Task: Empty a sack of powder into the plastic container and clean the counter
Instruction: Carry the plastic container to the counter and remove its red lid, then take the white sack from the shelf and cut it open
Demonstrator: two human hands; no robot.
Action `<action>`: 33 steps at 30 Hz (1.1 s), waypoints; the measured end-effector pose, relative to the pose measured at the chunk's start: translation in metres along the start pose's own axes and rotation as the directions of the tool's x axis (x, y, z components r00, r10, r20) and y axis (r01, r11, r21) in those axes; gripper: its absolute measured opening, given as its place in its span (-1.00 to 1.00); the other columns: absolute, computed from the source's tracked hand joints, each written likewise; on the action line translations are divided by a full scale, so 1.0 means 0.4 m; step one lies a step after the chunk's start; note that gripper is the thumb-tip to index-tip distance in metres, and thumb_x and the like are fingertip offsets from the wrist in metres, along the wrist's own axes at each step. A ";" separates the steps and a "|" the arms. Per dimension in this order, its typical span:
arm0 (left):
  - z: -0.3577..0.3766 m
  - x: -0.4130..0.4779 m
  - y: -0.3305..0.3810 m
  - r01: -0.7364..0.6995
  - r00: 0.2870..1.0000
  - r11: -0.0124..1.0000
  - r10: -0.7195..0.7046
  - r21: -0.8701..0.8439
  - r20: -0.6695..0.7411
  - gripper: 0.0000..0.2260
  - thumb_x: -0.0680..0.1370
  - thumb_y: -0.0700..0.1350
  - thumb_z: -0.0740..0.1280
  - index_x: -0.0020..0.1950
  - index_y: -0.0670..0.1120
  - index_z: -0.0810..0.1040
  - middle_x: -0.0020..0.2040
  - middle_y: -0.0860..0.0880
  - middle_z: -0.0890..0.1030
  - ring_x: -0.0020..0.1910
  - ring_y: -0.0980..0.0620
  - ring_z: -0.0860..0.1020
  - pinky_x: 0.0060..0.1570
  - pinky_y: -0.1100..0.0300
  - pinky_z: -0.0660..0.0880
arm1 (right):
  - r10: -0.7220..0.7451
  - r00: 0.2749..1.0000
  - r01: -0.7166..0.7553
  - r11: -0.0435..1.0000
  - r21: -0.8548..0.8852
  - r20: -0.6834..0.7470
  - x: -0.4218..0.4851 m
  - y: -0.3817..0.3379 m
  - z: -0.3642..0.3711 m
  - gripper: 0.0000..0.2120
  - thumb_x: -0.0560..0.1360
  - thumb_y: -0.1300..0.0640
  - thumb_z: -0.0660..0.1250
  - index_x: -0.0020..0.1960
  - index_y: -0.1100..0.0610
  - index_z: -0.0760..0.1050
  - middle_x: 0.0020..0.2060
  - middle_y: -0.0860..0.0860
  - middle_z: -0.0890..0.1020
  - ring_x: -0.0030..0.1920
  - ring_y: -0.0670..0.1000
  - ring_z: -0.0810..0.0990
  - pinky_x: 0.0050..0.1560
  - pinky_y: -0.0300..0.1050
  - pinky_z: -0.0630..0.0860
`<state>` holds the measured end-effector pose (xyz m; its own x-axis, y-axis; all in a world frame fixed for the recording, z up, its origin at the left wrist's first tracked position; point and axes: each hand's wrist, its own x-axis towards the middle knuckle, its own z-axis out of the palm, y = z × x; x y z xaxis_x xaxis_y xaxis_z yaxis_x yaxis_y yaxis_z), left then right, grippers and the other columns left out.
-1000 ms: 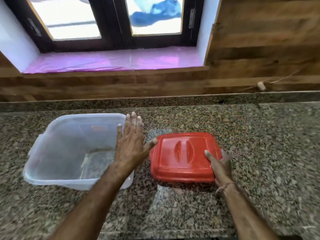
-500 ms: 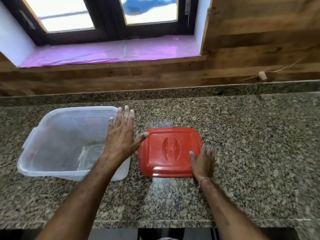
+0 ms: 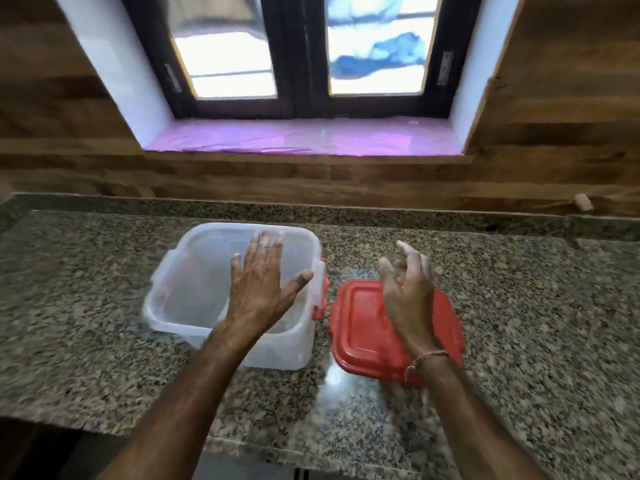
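A clear plastic container with red side clips stands uncovered on the speckled granite counter. My left hand hovers flat over its right half, fingers spread, holding nothing. To its right lies the red lid, flat on the counter. My right hand is raised above the lid, fingers loosely curled and apart, blurred by motion and empty. No sack of powder is in view.
A wooden backsplash rises behind the counter, below a window sill lined with pink plastic. A small pale object sits on the ledge at the far right. The counter's front edge is close to me.
My right hand has let go of the red lid's corner and lifted above it. My left hand has moved further over the container. The view has tilted up and shifted right.
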<state>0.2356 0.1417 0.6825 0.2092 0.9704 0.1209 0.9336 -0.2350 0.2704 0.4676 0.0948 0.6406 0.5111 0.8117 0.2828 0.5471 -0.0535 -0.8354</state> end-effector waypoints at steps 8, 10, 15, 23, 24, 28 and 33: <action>-0.201 -0.187 -0.442 0.201 0.968 0.979 -0.205 -0.044 -0.144 -0.10 0.49 0.51 0.06 0.69 -0.02 0.12 0.70 -0.07 0.08 0.68 -0.04 0.02 0.57 -0.18 0.03 | -0.457 0.864 0.410 0.882 0.232 0.211 -0.209 -0.436 0.364 -0.63 0.62 -0.03 0.31 0.37 0.08 0.49 0.22 0.00 0.56 0.18 0.05 0.59 0.10 0.05 0.59; -0.245 -0.251 -0.552 0.247 0.954 0.967 -0.253 -0.057 -0.160 -0.02 0.43 0.58 -0.06 0.69 0.00 0.12 0.70 -0.06 0.09 0.68 -0.03 0.02 0.58 -0.17 0.07 | -0.492 0.815 0.440 0.869 0.228 0.305 -0.281 -0.498 0.452 -0.64 0.63 -0.08 0.28 0.38 0.03 0.47 0.23 -0.02 0.54 0.20 0.04 0.58 0.08 0.02 0.58; -0.357 -0.407 -0.837 0.422 0.881 0.904 -0.427 -0.072 -0.202 -0.03 0.43 0.59 -0.04 0.67 -0.01 0.19 0.64 -0.08 0.26 0.61 -0.09 0.23 0.53 -0.11 0.25 | -0.557 0.669 0.527 0.823 0.215 0.492 -0.422 -0.673 0.653 -0.57 0.62 -0.22 0.19 0.39 -0.02 0.46 0.25 -0.07 0.51 0.20 -0.01 0.58 0.12 0.06 0.59; -0.518 -0.388 -1.129 0.479 0.840 0.878 -0.461 -0.007 -0.287 -0.19 0.54 0.45 0.14 0.64 -0.04 0.26 0.57 -0.06 0.39 0.52 -0.08 0.38 0.44 -0.04 0.38 | -0.646 0.544 0.651 0.728 0.216 0.536 -0.399 -0.919 0.891 -0.64 0.63 -0.21 0.21 0.35 -0.08 0.46 0.21 -0.14 0.52 0.16 -0.06 0.59 0.06 -0.09 0.55; -0.547 -0.370 -1.155 0.475 0.841 0.880 -0.451 0.009 -0.300 -0.20 0.55 0.44 0.15 0.64 -0.04 0.26 0.58 -0.06 0.38 0.53 -0.07 0.37 0.45 -0.03 0.37 | -0.656 0.541 0.660 0.719 0.219 0.526 -0.378 -0.954 0.918 -0.65 0.62 -0.20 0.22 0.34 -0.09 0.46 0.20 -0.15 0.53 0.14 -0.06 0.60 0.02 -0.10 0.54; -0.692 -0.278 -1.259 0.470 0.839 0.879 -0.417 0.082 -0.350 -0.14 0.53 0.51 0.01 0.65 -0.05 0.25 0.60 -0.05 0.34 0.55 -0.06 0.34 0.43 -0.01 0.34 | -0.712 0.508 0.706 0.667 0.240 0.484 -0.270 -1.112 1.024 -0.65 0.64 -0.19 0.20 0.36 -0.11 0.44 0.19 -0.14 0.51 0.07 -0.04 0.61 -0.05 -0.05 0.57; -0.928 -0.151 -1.372 0.479 0.826 0.847 -0.345 0.231 -0.446 -0.08 0.48 0.57 -0.06 0.64 -0.01 0.23 0.60 -0.04 0.34 0.53 -0.06 0.35 0.36 0.00 0.37 | -0.784 0.432 0.743 0.589 0.317 0.445 -0.148 -1.373 1.148 -0.62 0.65 -0.19 0.17 0.41 -0.09 0.41 0.26 -0.14 0.50 0.08 -0.03 0.61 0.05 0.06 0.60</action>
<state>-0.3973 0.1912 0.8815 -0.2793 0.8572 0.4326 0.9581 0.2789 0.0659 -0.1675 0.3432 0.8661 -0.5030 0.6514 0.5680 0.4917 0.7562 -0.4318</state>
